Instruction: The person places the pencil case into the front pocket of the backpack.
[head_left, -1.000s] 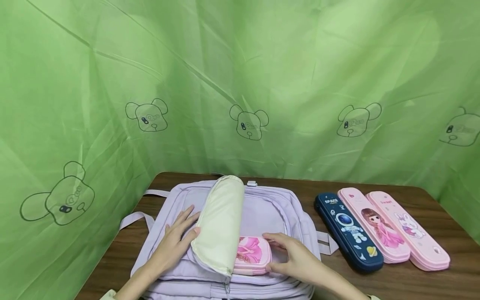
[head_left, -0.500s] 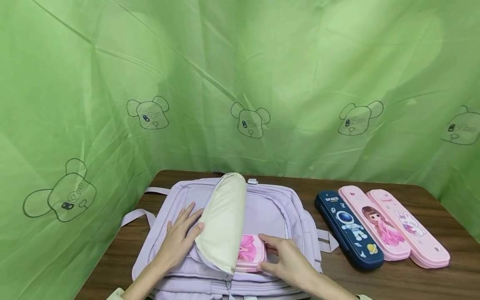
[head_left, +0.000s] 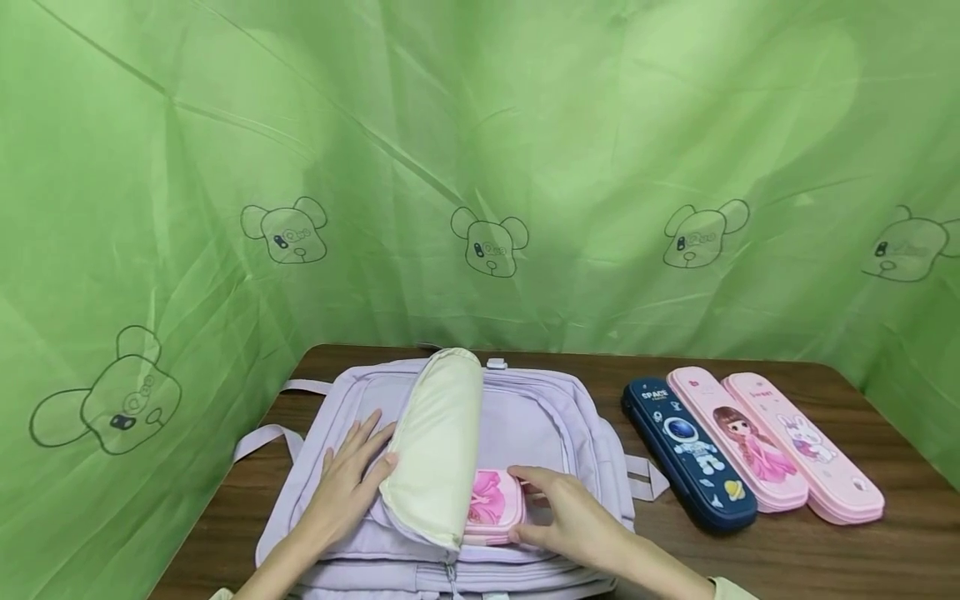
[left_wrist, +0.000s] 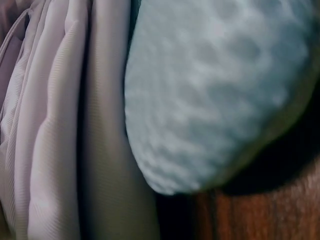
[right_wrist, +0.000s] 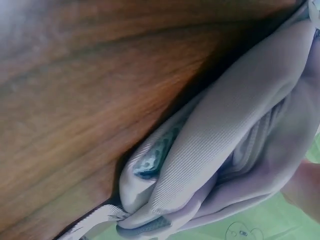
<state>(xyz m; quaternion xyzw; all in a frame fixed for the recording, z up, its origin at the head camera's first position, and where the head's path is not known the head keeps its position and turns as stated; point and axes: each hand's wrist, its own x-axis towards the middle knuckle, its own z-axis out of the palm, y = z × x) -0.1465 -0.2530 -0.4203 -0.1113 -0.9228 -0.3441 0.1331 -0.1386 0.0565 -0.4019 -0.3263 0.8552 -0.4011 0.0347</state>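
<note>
A pale lilac backpack (head_left: 525, 425) lies on the table, its front flap (head_left: 438, 450) folded back to show a cream lining. My left hand (head_left: 348, 475) rests on the backpack's left part with fingers spread and fairly straight, the thumb touching the flap's edge. With thumb and fingers, my right hand (head_left: 562, 512) grips the near right end of a pink pencil case (head_left: 495, 504). The left part of that case is hidden under the flap. Close up, the left wrist view shows lilac folds (left_wrist: 55, 125) and pale mesh padding (left_wrist: 215, 90). Only the backpack's side (right_wrist: 235, 110) and table fill most of the right wrist view.
On the brown wooden table (head_left: 817, 558) to the right lie a navy pencil case (head_left: 690, 454) with an astronaut, a pink one (head_left: 738, 442) with a doll, and a pink one (head_left: 806, 450) with a rabbit. Green cloth (head_left: 480, 125) surrounds the table.
The pink pencil case in my right hand has slid a little left, further under the flap. My left hand stays in place at the flap's edge.
</note>
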